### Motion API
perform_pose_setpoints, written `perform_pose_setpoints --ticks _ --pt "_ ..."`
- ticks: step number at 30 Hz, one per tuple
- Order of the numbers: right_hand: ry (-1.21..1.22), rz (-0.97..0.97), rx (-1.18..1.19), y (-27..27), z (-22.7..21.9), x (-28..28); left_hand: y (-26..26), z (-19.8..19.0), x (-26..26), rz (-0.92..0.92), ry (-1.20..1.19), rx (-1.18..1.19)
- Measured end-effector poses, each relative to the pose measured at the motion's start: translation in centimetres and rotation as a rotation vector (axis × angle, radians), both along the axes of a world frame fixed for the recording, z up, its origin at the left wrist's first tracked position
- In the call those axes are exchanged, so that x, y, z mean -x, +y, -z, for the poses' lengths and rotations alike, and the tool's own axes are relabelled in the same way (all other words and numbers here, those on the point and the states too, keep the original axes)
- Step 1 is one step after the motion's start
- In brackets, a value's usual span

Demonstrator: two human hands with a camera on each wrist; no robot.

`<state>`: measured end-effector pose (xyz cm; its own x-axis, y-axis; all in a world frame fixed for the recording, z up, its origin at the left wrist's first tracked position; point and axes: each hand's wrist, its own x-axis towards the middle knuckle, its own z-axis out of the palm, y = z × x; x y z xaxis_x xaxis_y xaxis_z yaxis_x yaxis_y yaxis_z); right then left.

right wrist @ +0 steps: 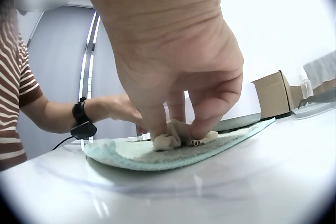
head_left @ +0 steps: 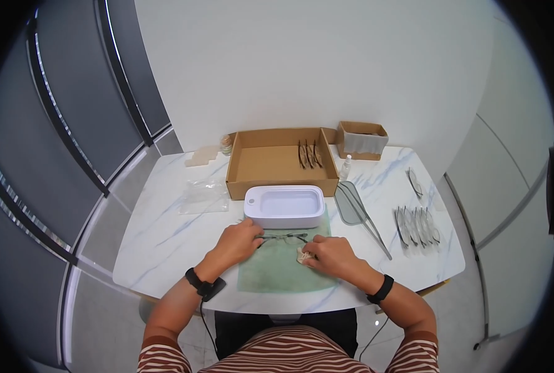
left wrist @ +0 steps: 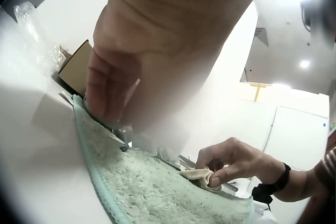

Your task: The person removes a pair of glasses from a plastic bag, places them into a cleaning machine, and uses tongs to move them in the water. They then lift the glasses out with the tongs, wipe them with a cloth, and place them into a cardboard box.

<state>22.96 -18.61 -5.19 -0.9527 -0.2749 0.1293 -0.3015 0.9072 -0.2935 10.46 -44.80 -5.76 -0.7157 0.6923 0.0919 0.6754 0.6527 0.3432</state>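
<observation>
A pair of eyeglasses (head_left: 284,237) lies low over a green towel (head_left: 283,273), just in front of a white basin-like cleaner (head_left: 284,222). My left hand (head_left: 241,240) grips the glasses at their left end; in the left wrist view its fingers point down at the towel and partly hide the frame. My right hand (head_left: 334,255) pinches a crumpled cream cloth (left wrist: 199,176) between thumb and fingers, beside the right end of the glasses. Close on the towel, that cloth bunches under the fingertips in the right wrist view.
Behind the cleaner stands an open cardboard box (head_left: 271,158) with several dark glasses inside. A smaller box (head_left: 363,149), a spray bottle (head_left: 345,168) and a grey tray with tongs-like rods (head_left: 351,208) are to the right. Several wrapped glasses (head_left: 417,227) lie far right; a plastic bag (head_left: 203,198), left.
</observation>
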Motion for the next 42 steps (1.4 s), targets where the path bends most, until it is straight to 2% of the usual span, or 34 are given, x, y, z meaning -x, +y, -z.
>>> perform_pose_setpoints --ticks 4,7,9,13,15,18,21,26,28,30,34,42 --pt "0.066 0.035 0.008 0.6 -0.1 -0.5 0.2 0.4 -0.1 0.015 -0.003 -0.008" --pt "0.113 0.092 0.120 1.4 -1.3 -1.0 0.0 0.0 -0.7 0.056 -0.038 -0.068" --pt "0.167 0.164 0.220 1.9 -1.8 -1.4 -0.2 0.2 -1.1 0.124 0.049 -0.185" --pt "0.173 0.209 0.290 2.4 -3.0 -1.6 -0.7 1.2 -1.8 0.156 0.223 -0.162" --pt "0.183 0.180 0.288 2.2 -3.3 -1.5 -1.0 1.1 -2.3 0.246 0.236 -0.075" --pt "0.171 0.107 0.260 1.6 -3.9 -1.1 -1.5 0.5 -3.0 0.314 0.182 -0.098" --pt "0.168 0.016 0.215 0.7 -4.3 -0.2 -2.0 0.5 -3.2 0.216 0.158 -0.199" --pt "0.219 -0.103 0.176 -2.1 -4.1 2.3 -2.6 1.0 -2.3 0.083 0.034 -0.192" --pt "0.292 -0.222 0.139 -3.5 -3.2 3.5 -2.4 1.1 -2.0 0.063 0.005 -0.189" --pt "0.280 -0.247 0.124 -5.0 -2.1 4.3 -2.1 1.1 -2.0 0.026 -0.054 -0.190" --pt "0.249 -0.299 0.103 -7.2 0.7 5.4 -1.7 2.4 -1.6 0.025 -0.029 -0.216" --pt "0.226 -0.351 0.092 -5.8 1.6 6.1 -1.6 2.1 -1.9 -0.001 -0.132 -0.183"
